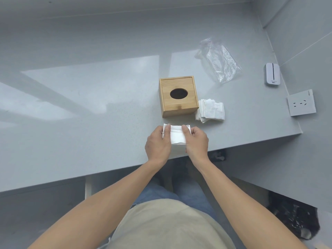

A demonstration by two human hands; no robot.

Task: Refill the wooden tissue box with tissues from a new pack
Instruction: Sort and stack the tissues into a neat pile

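A square wooden tissue box [179, 103] with a dark oval hole in its lid stands on the grey counter [89, 108]. A loose pile of white tissues [211, 110] lies against its right side. Just in front of the box, near the counter's front edge, I hold a neat white stack of tissues [177, 135] between both hands. My left hand [158, 142] grips its left end and my right hand [196, 141] grips its right end, thumbs on top. An empty clear plastic wrapper [218, 61] lies behind and to the right of the box.
A small white device [272, 74] stands at the counter's right edge by the wall. A white wall socket [301, 103] sits just below it. The counter's front edge runs under my wrists, with the floor and a dark bag [294, 218] below right.
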